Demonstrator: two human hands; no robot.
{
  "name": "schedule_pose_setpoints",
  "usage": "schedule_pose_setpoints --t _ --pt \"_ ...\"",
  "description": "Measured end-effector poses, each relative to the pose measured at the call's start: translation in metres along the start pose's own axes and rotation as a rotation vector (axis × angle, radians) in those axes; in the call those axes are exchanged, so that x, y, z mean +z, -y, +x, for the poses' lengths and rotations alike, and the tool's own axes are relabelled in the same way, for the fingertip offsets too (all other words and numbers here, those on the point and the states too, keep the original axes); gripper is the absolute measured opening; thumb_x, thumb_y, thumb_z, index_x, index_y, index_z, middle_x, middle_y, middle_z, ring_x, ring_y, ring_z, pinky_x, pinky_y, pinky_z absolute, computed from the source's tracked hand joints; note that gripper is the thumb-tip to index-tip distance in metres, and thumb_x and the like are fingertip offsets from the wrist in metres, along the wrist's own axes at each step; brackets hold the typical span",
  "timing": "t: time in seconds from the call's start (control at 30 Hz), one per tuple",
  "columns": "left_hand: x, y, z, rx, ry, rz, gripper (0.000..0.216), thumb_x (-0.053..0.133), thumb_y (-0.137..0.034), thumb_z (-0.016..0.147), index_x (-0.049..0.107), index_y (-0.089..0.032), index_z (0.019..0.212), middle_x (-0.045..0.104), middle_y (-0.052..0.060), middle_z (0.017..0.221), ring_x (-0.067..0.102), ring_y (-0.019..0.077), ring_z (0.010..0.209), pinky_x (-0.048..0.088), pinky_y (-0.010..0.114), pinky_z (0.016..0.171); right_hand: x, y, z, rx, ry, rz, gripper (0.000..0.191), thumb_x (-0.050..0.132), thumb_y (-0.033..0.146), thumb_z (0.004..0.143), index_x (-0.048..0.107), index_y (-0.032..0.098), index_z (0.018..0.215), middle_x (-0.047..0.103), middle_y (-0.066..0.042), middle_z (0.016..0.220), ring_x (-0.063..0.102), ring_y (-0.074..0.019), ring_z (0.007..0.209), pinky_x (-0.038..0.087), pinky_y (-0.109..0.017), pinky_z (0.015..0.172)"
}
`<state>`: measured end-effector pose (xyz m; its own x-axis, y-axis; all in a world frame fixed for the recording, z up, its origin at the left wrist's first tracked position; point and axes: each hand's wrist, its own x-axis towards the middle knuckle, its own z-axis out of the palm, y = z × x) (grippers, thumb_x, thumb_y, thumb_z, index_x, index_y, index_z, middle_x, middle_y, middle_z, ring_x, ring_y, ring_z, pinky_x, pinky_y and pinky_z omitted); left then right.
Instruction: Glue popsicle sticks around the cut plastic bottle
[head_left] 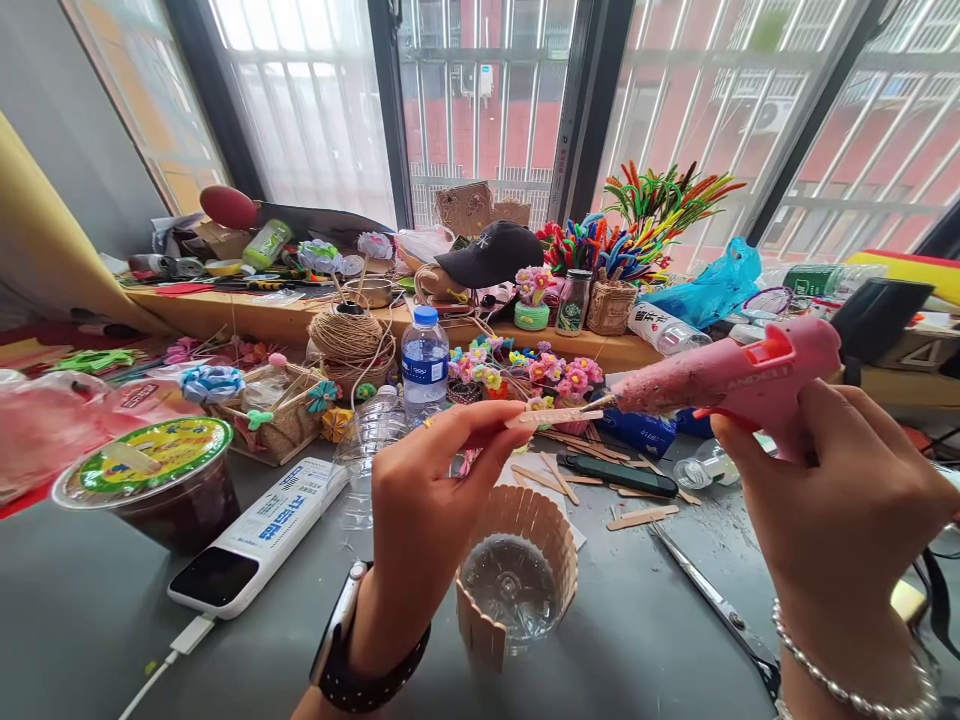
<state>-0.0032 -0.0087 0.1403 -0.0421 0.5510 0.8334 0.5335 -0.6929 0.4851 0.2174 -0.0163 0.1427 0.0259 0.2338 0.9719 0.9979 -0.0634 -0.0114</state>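
Note:
Between the thumb and fingers of my left hand (442, 500) is a wooden craft stick (559, 415), held level with a line of glue along it. My right hand (847, 500) is wrapped round the handle of a pink hot glue gun (720, 375). Its nozzle tip meets the far end of the stick. Below my left hand stands a clear plastic bottle base (514, 580), partly ringed by upright craft sticks (555, 530); its front is uncovered. Loose craft sticks (641, 517) lie behind it, beside a dark green utility knife (619, 475).
Scissors (720, 605) lie at the right. On the left are a lidded cup (172, 480) and a white power bank (259, 540) with a cable. Behind stand a water bottle (425, 365), a twine ball (349, 335) and pipe cleaners (622, 245) on the ledge.

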Motion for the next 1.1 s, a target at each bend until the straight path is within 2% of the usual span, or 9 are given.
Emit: schedule_pose_setpoints --t 0.4,0.67,0.9,1.1 --pt "-0.0003 -0.0022 0.0 -0.025 0.01 0.005 0.01 0.064 -0.021 0.071 0.065 -0.022 0.08 0.07 -0.003 0.075 0.065 0.0108 0.06 0.054 0.019 0.06 0.0 -0.001 0.0009 0.009 -0.012 -0.006 0.033 0.062 0.031 0.066 0.033 0.021 0.054 0.033 0.005 0.05 0.034 -0.0088 0.048 0.023 -0.021 0.044" --pt "-0.0009 -0.0012 -0.0001 -0.019 -0.007 0.022 0.01 0.064 -0.021 0.071 0.064 -0.023 0.081 0.069 -0.004 0.075 0.065 0.01 0.06 0.054 0.019 0.06 -0.0005 -0.0017 0.0012 -0.009 -0.017 0.005 0.042 0.065 0.028 0.063 0.025 0.021 0.054 0.031 0.006 0.05 0.032 -0.0085 0.048 0.021 -0.021 0.043" --pt "-0.0012 -0.0011 -0.0001 -0.02 -0.007 0.023 0.011 0.065 -0.02 0.07 0.065 -0.022 0.081 0.069 -0.004 0.074 0.064 0.0094 0.06 0.053 0.017 0.059 0.0007 -0.0033 0.0007 -0.006 -0.02 -0.003 0.038 0.064 0.029 0.064 0.028 0.021 0.054 0.032 0.006 0.05 0.034 -0.0086 0.048 0.021 -0.021 0.043" --pt "0.0012 -0.0041 -0.0015 -0.085 -0.048 -0.016 0.008 0.064 -0.022 0.071 0.064 -0.023 0.078 0.069 -0.004 0.074 0.064 0.0107 0.06 0.055 0.02 0.061 0.0016 -0.0045 0.0002 -0.012 -0.02 0.007 0.036 0.063 0.031 0.064 0.03 0.021 0.054 0.032 0.005 0.05 0.035 -0.0094 0.048 0.021 -0.022 0.043"
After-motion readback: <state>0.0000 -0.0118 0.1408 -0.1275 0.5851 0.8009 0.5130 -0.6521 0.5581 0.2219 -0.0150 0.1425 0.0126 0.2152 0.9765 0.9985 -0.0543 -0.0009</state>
